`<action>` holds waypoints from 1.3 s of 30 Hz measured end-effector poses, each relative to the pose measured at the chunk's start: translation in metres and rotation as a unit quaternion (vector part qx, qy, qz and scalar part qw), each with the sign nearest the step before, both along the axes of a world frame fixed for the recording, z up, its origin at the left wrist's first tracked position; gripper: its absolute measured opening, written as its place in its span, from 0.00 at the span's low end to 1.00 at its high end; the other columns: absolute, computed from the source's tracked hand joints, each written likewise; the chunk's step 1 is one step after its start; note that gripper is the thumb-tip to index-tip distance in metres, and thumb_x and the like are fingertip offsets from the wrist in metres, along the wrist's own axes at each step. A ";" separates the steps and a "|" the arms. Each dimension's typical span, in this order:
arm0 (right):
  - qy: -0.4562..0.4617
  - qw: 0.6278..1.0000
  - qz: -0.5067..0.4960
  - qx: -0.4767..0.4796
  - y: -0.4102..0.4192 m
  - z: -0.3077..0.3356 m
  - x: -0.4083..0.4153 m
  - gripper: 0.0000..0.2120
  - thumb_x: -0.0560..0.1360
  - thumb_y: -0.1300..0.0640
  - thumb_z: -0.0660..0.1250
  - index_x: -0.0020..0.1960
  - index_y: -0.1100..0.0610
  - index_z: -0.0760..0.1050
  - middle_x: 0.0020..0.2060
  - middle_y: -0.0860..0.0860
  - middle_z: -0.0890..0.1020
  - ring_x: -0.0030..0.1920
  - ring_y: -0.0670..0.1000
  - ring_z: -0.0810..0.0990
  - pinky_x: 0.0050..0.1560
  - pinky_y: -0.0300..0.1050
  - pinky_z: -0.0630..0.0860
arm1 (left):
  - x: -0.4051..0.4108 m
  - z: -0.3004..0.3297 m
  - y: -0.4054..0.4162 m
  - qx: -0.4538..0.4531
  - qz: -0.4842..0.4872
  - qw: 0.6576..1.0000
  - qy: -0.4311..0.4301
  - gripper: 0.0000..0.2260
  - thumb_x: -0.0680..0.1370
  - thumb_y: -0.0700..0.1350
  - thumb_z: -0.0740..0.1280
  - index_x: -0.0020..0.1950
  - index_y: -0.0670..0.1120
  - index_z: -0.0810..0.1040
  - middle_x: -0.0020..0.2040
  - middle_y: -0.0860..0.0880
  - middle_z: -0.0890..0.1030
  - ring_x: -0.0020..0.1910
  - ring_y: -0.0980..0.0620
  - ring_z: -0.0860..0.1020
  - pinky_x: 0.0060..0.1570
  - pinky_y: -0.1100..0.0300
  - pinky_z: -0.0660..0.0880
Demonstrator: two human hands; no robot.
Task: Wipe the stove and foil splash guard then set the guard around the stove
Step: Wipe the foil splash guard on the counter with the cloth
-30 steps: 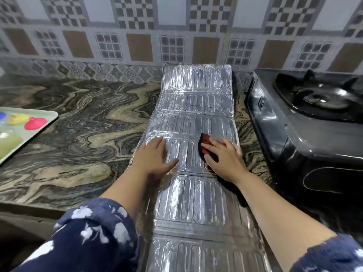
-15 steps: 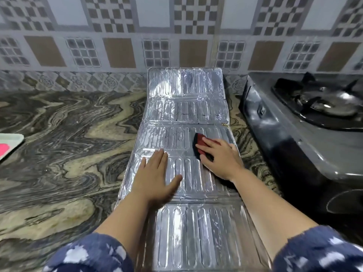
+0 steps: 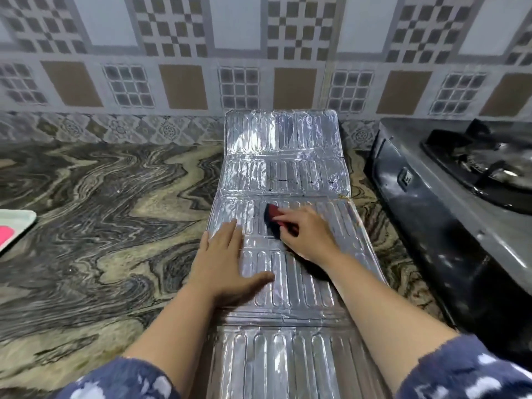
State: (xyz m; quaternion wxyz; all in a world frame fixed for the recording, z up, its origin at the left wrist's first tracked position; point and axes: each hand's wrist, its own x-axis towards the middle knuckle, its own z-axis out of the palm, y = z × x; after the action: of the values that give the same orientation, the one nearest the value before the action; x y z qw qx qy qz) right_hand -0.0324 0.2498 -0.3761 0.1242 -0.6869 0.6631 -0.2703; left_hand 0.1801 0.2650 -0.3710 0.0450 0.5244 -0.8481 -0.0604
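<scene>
While the foil splash guard (image 3: 283, 180) lies unfolded flat on the countertop (image 3: 100, 203), far end vs the tiled wall, just left of the stove (image 3: 449, 203), left hand (image 3: 223, 263) presses it flat w/ straight fingers, prob. to stop sliding; right hand (image 3: 305, 236) pinches the red-black scrub pad (image 3: 272, 218) mid-guard, wiping.

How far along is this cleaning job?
Midway, it seems. The foil guard lies flat on the counter, not yet around the stove. The left hand presses it down while the right hand rubs a red pad over a middle panel. Dark specks remain farther up. Whether the stove is wiped, I cannot tell.
</scene>
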 end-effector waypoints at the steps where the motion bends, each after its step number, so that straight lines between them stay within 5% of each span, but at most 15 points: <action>1: 0.036 0.999 0.034 0.002 -0.001 0.000 0.012 0.17 0.74 0.48 0.63 0.63 0.42 0.75 0.66 0.39 0.74 0.62 0.49 0.69 0.64 0.53 0.64 | 0.003 -0.002 0.000 0.001 0.006 1.000 0.000 0.57 0.61 0.81 0.47 0.79 0.44 0.43 0.79 0.49 0.41 0.78 0.53 0.41 0.75 0.47 0.38; 5: 0.136 0.986 0.093 0.016 -0.019 0.005 0.027 0.19 0.78 0.45 0.56 0.68 0.40 0.69 0.72 0.39 0.66 0.71 0.49 0.61 0.67 0.54 0.55 | 0.007 -0.007 0.001 0.003 0.018 1.000 -0.006 0.55 0.64 0.79 0.44 0.79 0.43 0.41 0.79 0.48 0.40 0.78 0.53 0.39 0.76 0.48 0.38; 15: 0.132 0.983 -0.121 0.046 -0.053 0.002 -0.014 0.20 0.78 0.49 0.56 0.69 0.44 0.70 0.71 0.45 0.69 0.70 0.54 0.63 0.67 0.54 0.57 | 0.006 -0.006 0.003 0.015 0.022 1.000 -0.005 0.53 0.67 0.79 0.47 0.79 0.43 0.40 0.79 0.49 0.40 0.77 0.54 0.38 0.76 0.49 0.40; 18: 0.055 0.998 -0.030 0.017 -0.045 0.005 0.021 0.18 0.76 0.51 0.59 0.66 0.47 0.73 0.67 0.45 0.74 0.68 0.55 0.64 0.68 0.55 0.58 | 0.005 -0.006 0.003 0.014 0.025 1.000 -0.004 0.53 0.67 0.78 0.48 0.79 0.43 0.41 0.79 0.48 0.41 0.78 0.53 0.39 0.76 0.49 0.39; 23: 0.109 0.987 0.118 0.021 -0.050 0.004 0.072 0.18 0.78 0.48 0.55 0.68 0.40 0.70 0.71 0.39 0.68 0.71 0.51 0.60 0.67 0.53 0.53 | 0.005 -0.003 0.005 0.013 0.027 1.000 -0.002 0.54 0.64 0.78 0.44 0.79 0.42 0.41 0.80 0.47 0.42 0.78 0.53 0.40 0.76 0.49 0.39; 39: 0.177 0.979 -0.055 0.089 -0.034 0.006 -0.004 0.27 0.77 0.37 0.49 0.75 0.43 0.57 0.77 0.42 0.55 0.76 0.52 0.51 0.73 0.56 0.49 | 0.010 -0.009 0.000 0.022 0.020 1.000 -0.005 0.54 0.64 0.80 0.43 0.79 0.45 0.39 0.79 0.50 0.38 0.77 0.55 0.36 0.76 0.49 0.38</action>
State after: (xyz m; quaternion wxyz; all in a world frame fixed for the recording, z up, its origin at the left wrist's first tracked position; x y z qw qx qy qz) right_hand -0.0368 0.2155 -0.3700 0.0503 -0.6723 0.7329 -0.0909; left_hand 0.1901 0.2647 -0.3797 0.0302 0.5427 -0.8360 -0.0755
